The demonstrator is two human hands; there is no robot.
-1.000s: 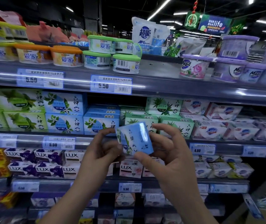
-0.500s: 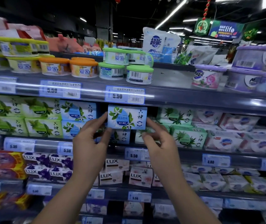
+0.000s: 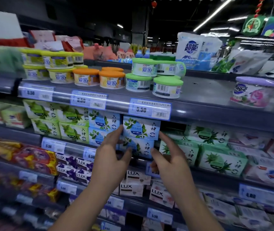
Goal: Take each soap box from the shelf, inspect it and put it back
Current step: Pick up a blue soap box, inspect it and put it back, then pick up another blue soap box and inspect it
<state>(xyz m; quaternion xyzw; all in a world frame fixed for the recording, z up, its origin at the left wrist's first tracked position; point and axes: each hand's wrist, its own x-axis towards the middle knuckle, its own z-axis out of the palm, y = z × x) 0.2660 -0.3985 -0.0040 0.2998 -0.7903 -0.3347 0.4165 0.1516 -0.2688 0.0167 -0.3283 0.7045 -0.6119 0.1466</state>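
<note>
A blue soap box (image 3: 141, 128) with white flowers sits in the second shelf row, on top of an identical blue box (image 3: 139, 148). My left hand (image 3: 111, 154) is at its left edge, index fingertip touching the side, thumb spread low. My right hand (image 3: 169, 157) is at its right edge, index fingertip at the lower right corner. The fingers of both hands are apart and do not wrap the box. More blue boxes (image 3: 104, 122) stand just to the left.
Green soap boxes (image 3: 73, 130) fill the row to the left, and paler green ones (image 3: 221, 162) to the right. Round tubs (image 3: 166, 87) stand on the upper shelf (image 3: 216, 117) just above. LUX boxes (image 3: 133, 187) lie on the shelf below my hands.
The blue box has gone from in front of the shelf into the row, onto the lower blue box. My fingers have loosened from its sides. The camera has moved closer and left.
</note>
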